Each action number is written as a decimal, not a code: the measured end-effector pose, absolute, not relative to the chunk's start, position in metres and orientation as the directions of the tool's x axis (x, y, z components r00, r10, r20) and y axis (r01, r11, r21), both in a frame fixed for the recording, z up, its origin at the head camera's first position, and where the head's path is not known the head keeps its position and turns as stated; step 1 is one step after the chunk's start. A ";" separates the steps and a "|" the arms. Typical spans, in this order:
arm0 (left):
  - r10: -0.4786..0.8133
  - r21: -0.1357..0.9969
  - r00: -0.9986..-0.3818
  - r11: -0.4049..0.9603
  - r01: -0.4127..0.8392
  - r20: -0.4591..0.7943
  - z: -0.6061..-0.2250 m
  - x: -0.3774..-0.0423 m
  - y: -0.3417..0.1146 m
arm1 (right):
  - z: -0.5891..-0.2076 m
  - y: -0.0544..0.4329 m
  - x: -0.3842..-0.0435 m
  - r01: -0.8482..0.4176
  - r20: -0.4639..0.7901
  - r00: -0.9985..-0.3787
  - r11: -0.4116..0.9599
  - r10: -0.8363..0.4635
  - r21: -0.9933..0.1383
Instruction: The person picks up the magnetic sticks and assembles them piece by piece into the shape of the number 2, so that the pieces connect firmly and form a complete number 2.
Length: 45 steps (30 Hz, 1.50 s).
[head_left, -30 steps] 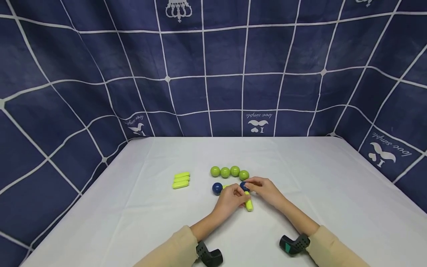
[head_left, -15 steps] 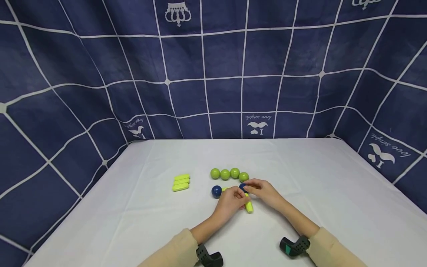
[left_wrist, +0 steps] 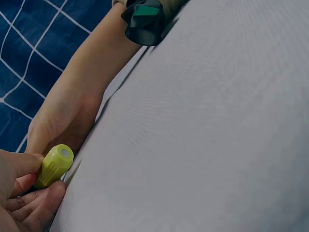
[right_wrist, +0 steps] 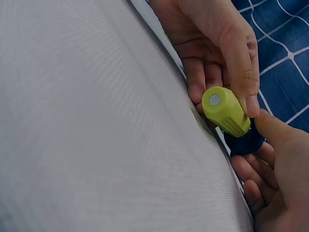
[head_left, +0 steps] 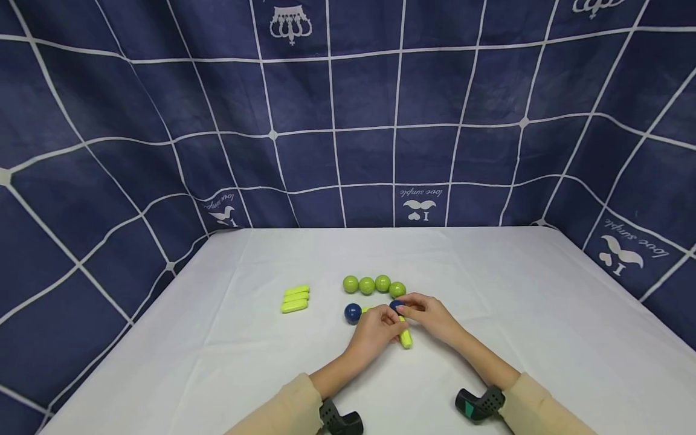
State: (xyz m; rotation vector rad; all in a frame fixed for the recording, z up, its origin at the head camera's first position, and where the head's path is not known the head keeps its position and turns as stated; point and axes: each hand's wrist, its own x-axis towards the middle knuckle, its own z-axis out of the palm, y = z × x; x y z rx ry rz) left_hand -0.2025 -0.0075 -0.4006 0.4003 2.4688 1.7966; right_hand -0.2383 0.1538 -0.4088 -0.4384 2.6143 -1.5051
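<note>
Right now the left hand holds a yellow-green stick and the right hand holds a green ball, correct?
Not quite: the ball in the right hand is dark blue, as the right wrist view shows. The left hand does hold a yellow-green stick.

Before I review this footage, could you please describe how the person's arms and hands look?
The left hand and right hand are bare, without gloves. Plain beige fabric sleeves stop short of the hands, and beside each sits a rounded black device with a dotted strap; the right one carries a green patch.
</note>
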 end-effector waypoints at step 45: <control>0.258 0.947 -0.961 0.272 0.172 0.100 -0.403 -0.209 -0.010 | -0.408 0.154 -0.240 -0.230 0.081 -0.949 0.492 -0.304 -0.839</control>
